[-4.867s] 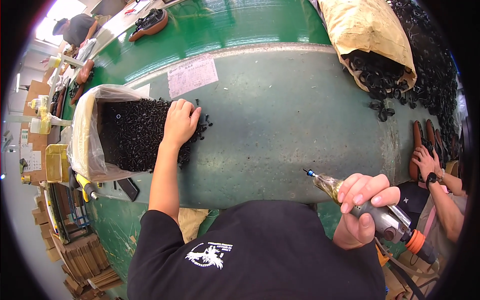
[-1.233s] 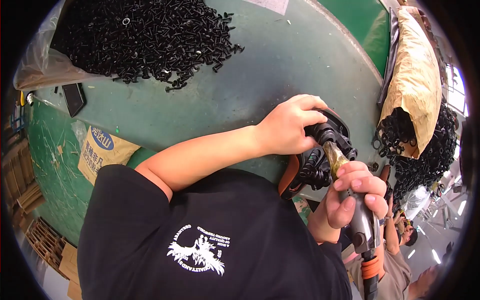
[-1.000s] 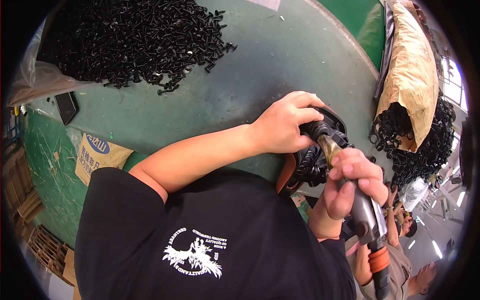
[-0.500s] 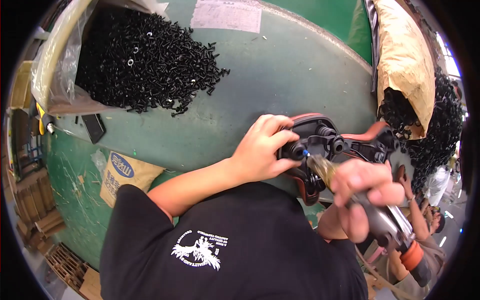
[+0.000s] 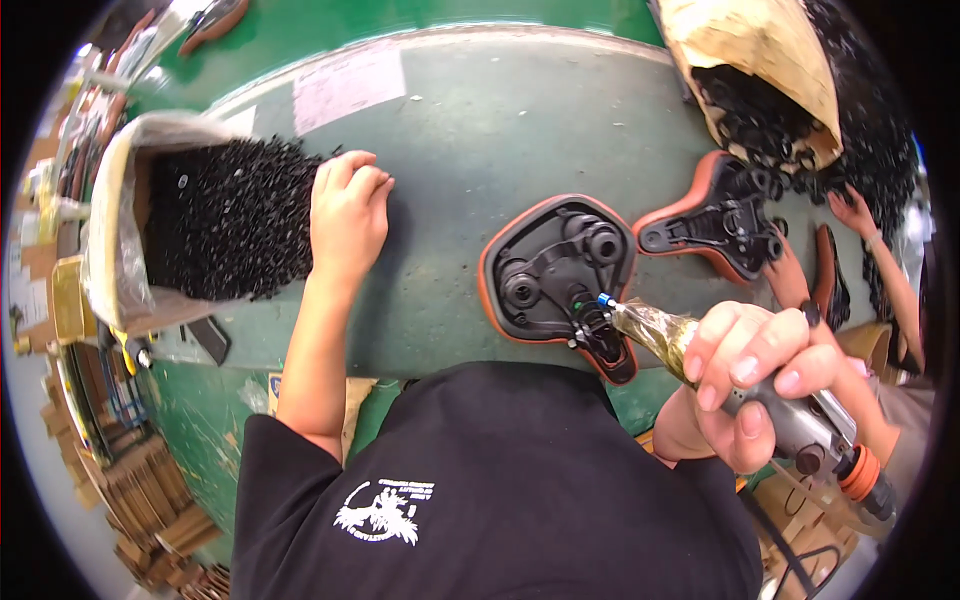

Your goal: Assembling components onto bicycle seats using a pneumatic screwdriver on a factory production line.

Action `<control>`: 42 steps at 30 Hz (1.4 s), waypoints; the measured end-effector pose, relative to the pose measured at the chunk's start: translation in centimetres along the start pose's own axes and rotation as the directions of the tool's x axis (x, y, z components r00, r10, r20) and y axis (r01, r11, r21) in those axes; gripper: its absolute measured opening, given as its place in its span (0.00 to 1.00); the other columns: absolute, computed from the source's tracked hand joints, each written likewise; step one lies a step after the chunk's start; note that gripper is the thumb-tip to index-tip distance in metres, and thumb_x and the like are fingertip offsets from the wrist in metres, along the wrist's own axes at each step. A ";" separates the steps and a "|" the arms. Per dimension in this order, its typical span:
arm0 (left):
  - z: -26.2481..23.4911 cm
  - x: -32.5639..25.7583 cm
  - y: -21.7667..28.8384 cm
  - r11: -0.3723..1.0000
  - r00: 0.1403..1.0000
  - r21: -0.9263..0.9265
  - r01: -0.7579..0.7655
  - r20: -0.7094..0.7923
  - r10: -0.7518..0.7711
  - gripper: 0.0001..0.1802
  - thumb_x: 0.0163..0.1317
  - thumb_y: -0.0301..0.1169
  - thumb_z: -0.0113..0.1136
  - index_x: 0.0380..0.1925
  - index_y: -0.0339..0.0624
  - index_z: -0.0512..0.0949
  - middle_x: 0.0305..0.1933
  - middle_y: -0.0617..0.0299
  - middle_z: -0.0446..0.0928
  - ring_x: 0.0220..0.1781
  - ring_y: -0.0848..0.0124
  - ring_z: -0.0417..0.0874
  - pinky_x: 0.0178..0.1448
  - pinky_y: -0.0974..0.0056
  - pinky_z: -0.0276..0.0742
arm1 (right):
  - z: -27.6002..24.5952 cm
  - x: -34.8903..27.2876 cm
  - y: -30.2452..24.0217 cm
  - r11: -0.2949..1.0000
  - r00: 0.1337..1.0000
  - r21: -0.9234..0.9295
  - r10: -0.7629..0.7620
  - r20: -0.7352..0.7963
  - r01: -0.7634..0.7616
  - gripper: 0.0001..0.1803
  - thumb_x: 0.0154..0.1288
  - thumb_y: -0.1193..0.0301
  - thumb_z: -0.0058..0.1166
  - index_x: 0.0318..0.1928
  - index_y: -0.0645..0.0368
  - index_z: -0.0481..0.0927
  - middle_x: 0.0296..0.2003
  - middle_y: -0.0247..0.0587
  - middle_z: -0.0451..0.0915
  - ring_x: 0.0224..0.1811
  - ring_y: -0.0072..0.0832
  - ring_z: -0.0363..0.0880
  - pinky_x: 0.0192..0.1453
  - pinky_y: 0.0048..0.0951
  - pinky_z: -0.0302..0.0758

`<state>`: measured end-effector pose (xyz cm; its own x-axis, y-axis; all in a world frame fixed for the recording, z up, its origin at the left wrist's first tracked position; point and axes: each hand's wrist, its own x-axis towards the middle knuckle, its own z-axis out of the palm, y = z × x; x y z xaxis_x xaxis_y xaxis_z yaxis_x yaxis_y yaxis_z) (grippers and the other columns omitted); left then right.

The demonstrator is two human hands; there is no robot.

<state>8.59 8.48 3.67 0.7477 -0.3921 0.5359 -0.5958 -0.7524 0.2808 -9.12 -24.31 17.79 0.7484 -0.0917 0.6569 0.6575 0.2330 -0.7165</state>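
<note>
My left hand (image 5: 347, 215) rests at the edge of a heap of small black screws (image 5: 225, 230) spilling from a lined box; its fingers are curled into the pile, and whether it grips any is hidden. My right hand (image 5: 752, 375) is shut on a powered screwdriver (image 5: 700, 365), its tip pointing at the underside of an upturned bicycle saddle (image 5: 557, 280). The saddle has an orange rim and black frame parts and lies on the grey-green tabletop (image 5: 480, 140) just in front of me.
A second upturned saddle (image 5: 715, 220) lies to the right, with another person's hands (image 5: 855, 212) near it. A brown paper sack (image 5: 765, 60) spills black parts at the far right. Cardboard boxes (image 5: 140, 490) stack on the floor at left.
My left hand has left the saddle and moved left to the screw pile. The screwdriver stays by the saddle, which now lies uncovered.
</note>
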 end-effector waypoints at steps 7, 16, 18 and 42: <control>-1.8 0.1 12.0 0.067 0.883 -0.893 0.445 0.425 -0.202 0.09 0.77 0.18 0.60 0.54 0.34 0.75 0.45 0.55 0.85 0.42 0.71 0.86 0.50 0.65 0.85 | -1.6 -0.6 -1.5 0.986 0.997 0.150 -0.069 0.016 0.066 0.20 0.70 0.81 0.66 0.56 0.56 0.73 0.47 0.49 0.84 0.33 0.34 0.88 0.40 0.40 0.89; -1.1 -0.6 16.9 -0.280 0.823 -0.776 0.566 0.513 0.243 0.08 0.73 0.17 0.66 0.50 0.27 0.86 0.50 0.50 0.85 0.46 0.65 0.91 0.50 0.63 0.91 | -1.0 -1.2 -1.6 0.985 0.996 0.148 -0.086 -0.011 0.087 0.17 0.68 0.81 0.62 0.53 0.56 0.72 0.45 0.44 0.85 0.29 0.27 0.87 0.36 0.33 0.88; -1.1 -0.3 17.1 -0.238 0.827 -0.797 0.555 0.496 0.266 0.08 0.76 0.19 0.64 0.50 0.28 0.87 0.49 0.51 0.85 0.44 0.66 0.91 0.47 0.64 0.90 | -1.2 -1.4 -1.6 0.985 0.997 0.154 -0.081 -0.018 0.082 0.17 0.68 0.81 0.62 0.53 0.56 0.72 0.46 0.45 0.84 0.30 0.27 0.88 0.36 0.33 0.89; 3.0 4.6 17.7 0.878 0.909 -0.334 -0.343 0.116 0.400 0.25 0.53 0.37 0.83 0.45 0.35 0.83 0.43 0.54 0.81 0.43 0.54 0.83 0.49 0.55 0.82 | -4.7 -3.3 -3.6 0.969 0.986 -0.207 -0.148 -0.070 0.131 0.18 0.67 0.76 0.57 0.57 0.52 0.73 0.47 0.41 0.79 0.30 0.24 0.83 0.39 0.32 0.83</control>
<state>2.34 -8.28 8.69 0.4759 -0.7188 0.5068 -0.8775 -0.3493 0.3285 -13.54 -29.43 17.11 0.6471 -0.1932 0.7375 0.7533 0.0130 -0.6576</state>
